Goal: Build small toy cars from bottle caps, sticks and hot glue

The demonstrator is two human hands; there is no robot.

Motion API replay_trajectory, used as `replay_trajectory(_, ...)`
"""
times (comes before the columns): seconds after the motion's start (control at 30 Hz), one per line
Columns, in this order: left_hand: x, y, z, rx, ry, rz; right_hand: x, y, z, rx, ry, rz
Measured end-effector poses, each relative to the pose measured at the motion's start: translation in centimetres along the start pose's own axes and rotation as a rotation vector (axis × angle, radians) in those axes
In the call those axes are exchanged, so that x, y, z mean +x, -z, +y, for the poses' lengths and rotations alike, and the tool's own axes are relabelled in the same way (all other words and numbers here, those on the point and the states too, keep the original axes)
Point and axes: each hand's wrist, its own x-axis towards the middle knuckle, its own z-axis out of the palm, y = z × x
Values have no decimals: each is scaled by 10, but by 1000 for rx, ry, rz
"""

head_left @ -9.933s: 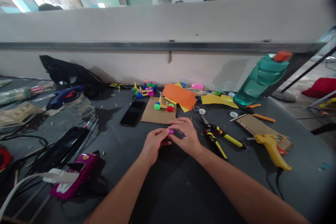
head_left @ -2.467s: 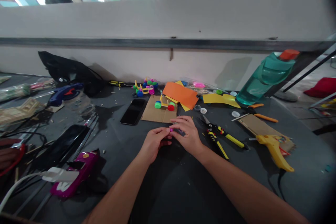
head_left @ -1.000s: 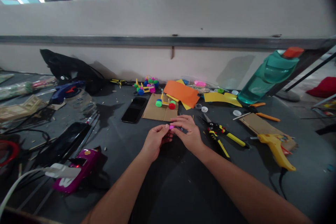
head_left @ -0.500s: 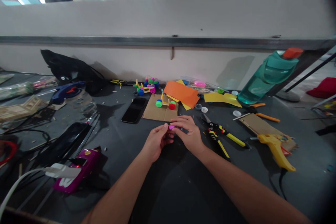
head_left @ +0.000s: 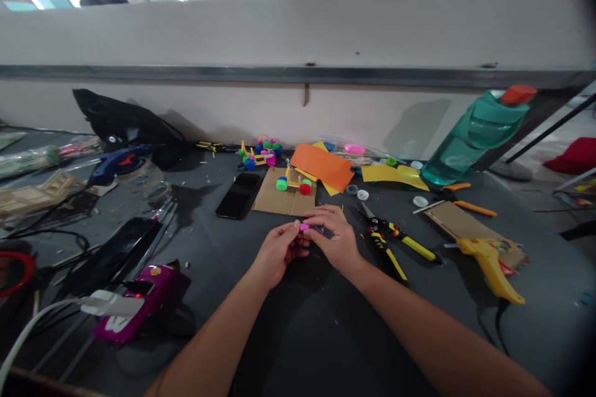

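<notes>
One pink piece point(head_left: 304, 227) was clamped between left hand point(head_left: 274, 254), at eight o'clock, and right hand point(head_left: 336, 240), at four, the near edge of the cardboard point(head_left: 272, 198) at eleven, snips point(head_left: 378, 223) at three, open tabletop point(head_left: 321, 335) toward six.

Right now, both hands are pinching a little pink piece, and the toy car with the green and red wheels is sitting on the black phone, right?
Not quite: the toy car sits on the cardboard, beside the black phone, as the head view shows. The left hand and right hand do pinch a pink piece.
</notes>
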Motion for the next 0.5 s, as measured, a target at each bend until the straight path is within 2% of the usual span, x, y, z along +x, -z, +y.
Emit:
replay_trajectory(0.27, -2, -2, 0, 10, 12, -11, -1, -1, 3, -41, 9, 2)
replay_trajectory(0.5, 0, 1, -1, -20, 1, 27, 0, 2, 4, -182, 116, -29)
